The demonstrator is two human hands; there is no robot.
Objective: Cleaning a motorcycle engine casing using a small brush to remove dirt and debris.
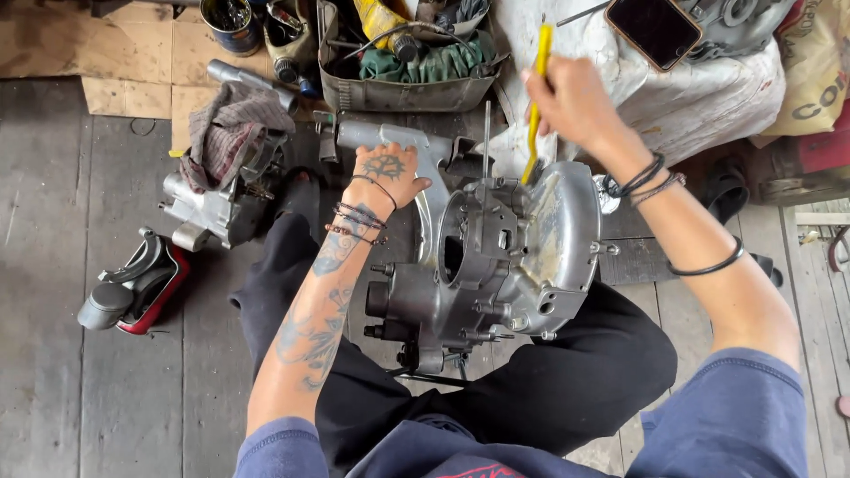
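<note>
A big grey metal engine case [505,257] sits on the person's lap, between the two arms; the left hand [387,173] lies flat on the top left part of it, fingers curled over a grey arm of metal, so it holds on there; the right hand [571,104] is up above the case, near its top right side; it is closed around a yellow tool [537,102] with a long thin handle; the low end of the tool touches the shiny rounded cover of the case, or comes very close, it is hard to be sure from here.

The tip of the yellow tool is small and blurry, so its kind is not clear; the right fingers are mostly hidden behind the hand; the bottom of the case is hidden by the black trousers.

On the wooden floor [53,265] to the left lies another grey engine part [217,208] with a cloth [232,124] over it; further left is a red and grey thing [133,288], well away from both hands; at the top is a tray of tools [407,84], cut off by the edge; a dark phone [655,31] lies on a white sack [699,97] near the right hand.
</note>
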